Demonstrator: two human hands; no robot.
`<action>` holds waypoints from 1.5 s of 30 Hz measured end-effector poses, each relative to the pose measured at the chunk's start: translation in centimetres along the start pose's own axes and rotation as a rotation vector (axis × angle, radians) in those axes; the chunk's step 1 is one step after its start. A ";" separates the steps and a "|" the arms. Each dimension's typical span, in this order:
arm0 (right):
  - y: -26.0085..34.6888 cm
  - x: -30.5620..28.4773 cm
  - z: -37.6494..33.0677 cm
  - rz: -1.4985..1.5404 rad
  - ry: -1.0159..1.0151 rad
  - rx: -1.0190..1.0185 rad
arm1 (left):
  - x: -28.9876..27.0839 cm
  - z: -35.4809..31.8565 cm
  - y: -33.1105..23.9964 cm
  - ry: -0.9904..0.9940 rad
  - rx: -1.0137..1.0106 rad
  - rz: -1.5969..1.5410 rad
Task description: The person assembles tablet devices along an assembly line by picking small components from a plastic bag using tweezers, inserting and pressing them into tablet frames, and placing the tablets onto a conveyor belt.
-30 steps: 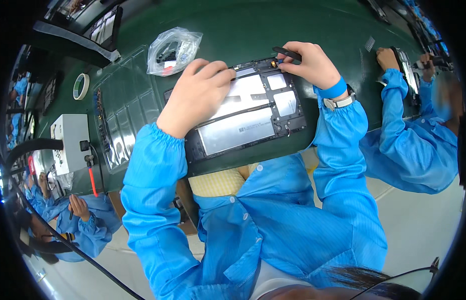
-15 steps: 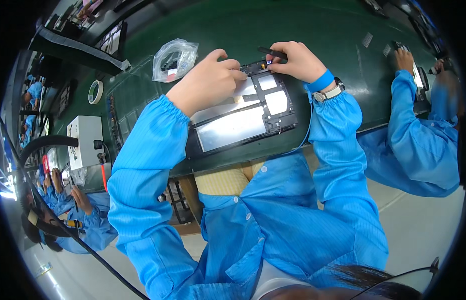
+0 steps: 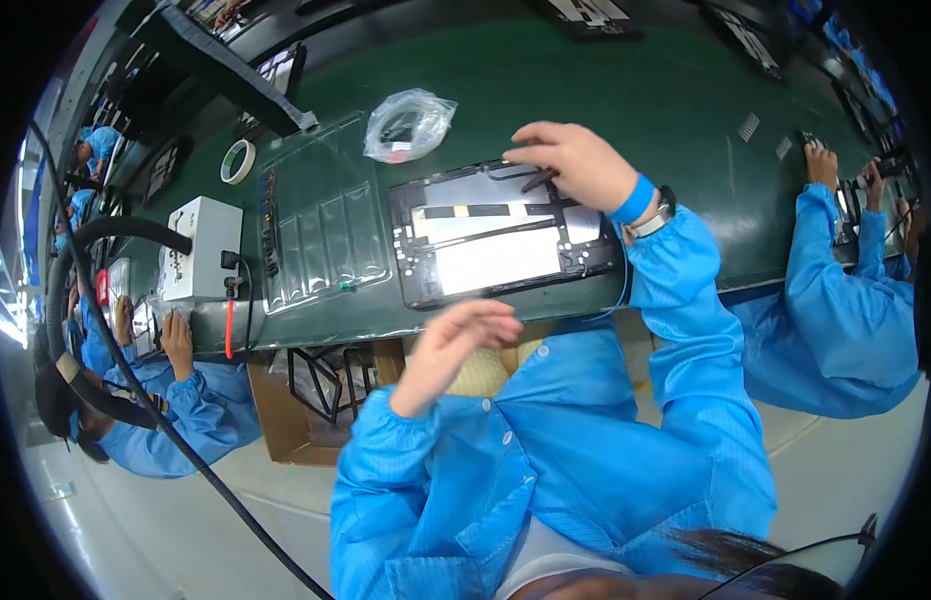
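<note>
An opened flat device (image 3: 495, 250), a black frame with silver and white panels inside, lies on the green table (image 3: 625, 90) in front of me. My right hand (image 3: 577, 162) rests on its far edge, fingers pinched on a thin dark tool (image 3: 535, 182) that touches the frame. My left hand (image 3: 453, 345) hangs in the air off the table's near edge, close to my chest. Its fingers are loosely curled and hold nothing.
Left of the device lies a clear compartment tray (image 3: 320, 215), with a crumpled plastic bag (image 3: 410, 125) behind it. A tape roll (image 3: 238, 160), a white box (image 3: 200, 250) and a red-handled tool (image 3: 228, 325) sit further left. People in blue coats work at the right (image 3: 845, 290) and left (image 3: 175, 400).
My left hand has lifted off the device and drawn back toward my body. My right hand stays at the device's far edge. The view has shifted.
</note>
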State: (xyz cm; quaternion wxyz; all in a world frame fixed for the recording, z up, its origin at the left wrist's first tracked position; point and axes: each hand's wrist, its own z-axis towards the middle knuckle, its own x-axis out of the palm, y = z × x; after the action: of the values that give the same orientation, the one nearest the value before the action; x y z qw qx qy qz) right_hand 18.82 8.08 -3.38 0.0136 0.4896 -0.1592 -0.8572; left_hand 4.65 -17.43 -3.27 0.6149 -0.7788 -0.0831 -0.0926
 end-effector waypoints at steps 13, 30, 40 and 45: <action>4.0 1.5 0.9 0.064 0.194 0.074 | 1.1 0.3 6.9 -0.065 -0.074 -0.960; 10.6 -6.2 1.5 0.186 -0.489 -0.003 | 7.4 2.2 -4.0 -0.443 0.948 0.521; 13.1 -6.1 -1.3 0.040 -0.714 -0.073 | 10.4 0.2 -3.8 -0.582 1.108 1.235; 13.4 -5.8 -1.6 0.019 -0.734 -0.076 | 10.8 0.1 -3.2 -0.672 1.110 1.392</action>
State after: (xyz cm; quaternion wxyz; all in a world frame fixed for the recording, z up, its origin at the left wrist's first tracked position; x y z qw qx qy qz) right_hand 21.41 -3.97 4.59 -0.0182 0.1470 -0.1259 -0.9809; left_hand 14.36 -16.41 2.43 0.7582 -0.2361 0.1949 0.5757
